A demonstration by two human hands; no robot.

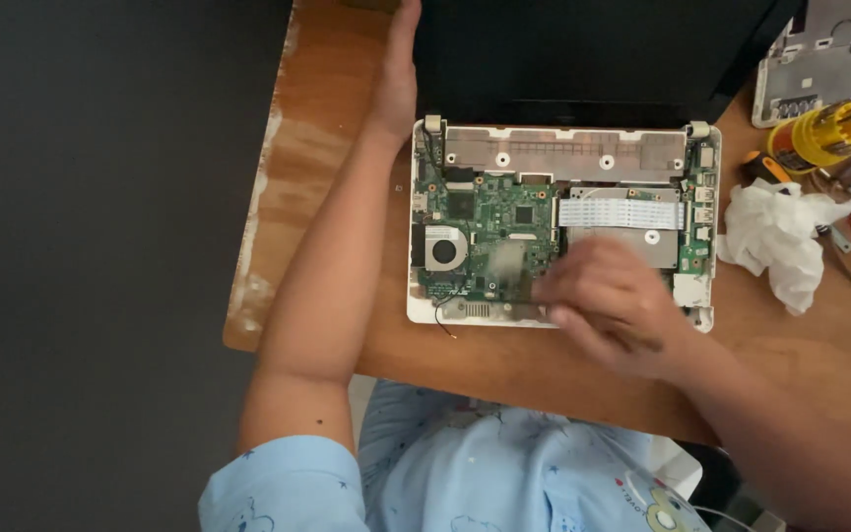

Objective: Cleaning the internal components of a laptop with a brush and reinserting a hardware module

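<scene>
small white laptop (706,320) lies opened up at the middle of the wooden table (297,148), keyboard cover already off, green circuit board (490,222), round fan (443,248) and white ribbon cable (621,213) laid bare; board is judged still seated, so removal of inner parts looks left to do. right hand (608,300) is blurred over the board's lower edge, fingers curled narrow; whether anything is pinched cannot be told. left hand (401,74) is laid flat and open against the dark screen (583,49). crumpled tissue (775,236) and yellow screwdriver (824,133) lie to the right.
</scene>
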